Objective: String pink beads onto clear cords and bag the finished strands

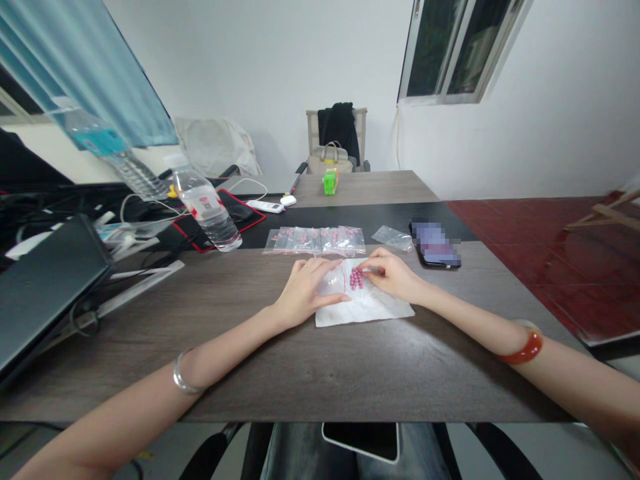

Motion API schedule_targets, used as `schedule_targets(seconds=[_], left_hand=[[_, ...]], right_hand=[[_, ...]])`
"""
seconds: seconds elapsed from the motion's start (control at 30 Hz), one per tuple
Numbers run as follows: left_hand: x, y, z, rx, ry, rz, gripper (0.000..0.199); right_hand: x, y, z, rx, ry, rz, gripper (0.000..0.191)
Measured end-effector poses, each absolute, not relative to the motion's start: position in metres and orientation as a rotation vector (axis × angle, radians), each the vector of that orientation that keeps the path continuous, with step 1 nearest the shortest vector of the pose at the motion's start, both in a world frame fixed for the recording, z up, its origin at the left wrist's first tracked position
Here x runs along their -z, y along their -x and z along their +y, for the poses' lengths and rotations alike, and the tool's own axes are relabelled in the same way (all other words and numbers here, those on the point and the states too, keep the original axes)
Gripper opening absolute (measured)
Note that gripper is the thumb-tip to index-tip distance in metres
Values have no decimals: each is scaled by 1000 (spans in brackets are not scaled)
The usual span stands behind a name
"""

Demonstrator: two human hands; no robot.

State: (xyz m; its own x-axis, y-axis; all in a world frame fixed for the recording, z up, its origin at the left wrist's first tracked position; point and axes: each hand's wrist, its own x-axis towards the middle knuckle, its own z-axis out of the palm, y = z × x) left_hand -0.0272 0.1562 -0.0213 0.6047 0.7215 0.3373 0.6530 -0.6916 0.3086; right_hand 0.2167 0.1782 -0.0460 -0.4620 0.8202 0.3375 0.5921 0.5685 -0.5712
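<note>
A small group of pink beads point(357, 279) lies on a white paper sheet point(385, 308) in front of me. To their left, a clear zip bag point(334, 281) with a red line at its mouth rests on the paper. My left hand point(306, 288) lies around this bag, its thumb and fingers spread apart on either side. The bent fingers of my right hand point(390, 275) come together in a pinch at the right edge of the beads. Whether a bead sits between those fingertips is too small to tell.
Beyond the paper lie several clear bags with pink pieces point(315, 240), another clear bag point(393, 237) and a phone point(435, 244). Water bottles point(207, 207), cables and a dark laptop point(55, 287) occupy the left side. A green box point(331, 181) stands farther back.
</note>
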Motion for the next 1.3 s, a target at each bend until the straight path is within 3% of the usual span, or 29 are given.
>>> schedule_targets(seconds=[0.3, 0.8, 1.1, 1.3], left_hand=[[22, 27, 155, -679, -2661, 1148, 64], [23, 24, 152, -765, -2646, 1073, 60], [25, 27, 154, -918, -2541, 1130, 59], [24, 29, 155, -1102, -2407, 1149, 54]], right_hand=[[42, -212, 176, -477, 1161, -2037, 8], [28, -183, 138, -514, 717, -1994, 14], [29, -196, 152, -432, 1013, -1908, 8], [28, -203, 154, -222, 1223, -2233, 21]])
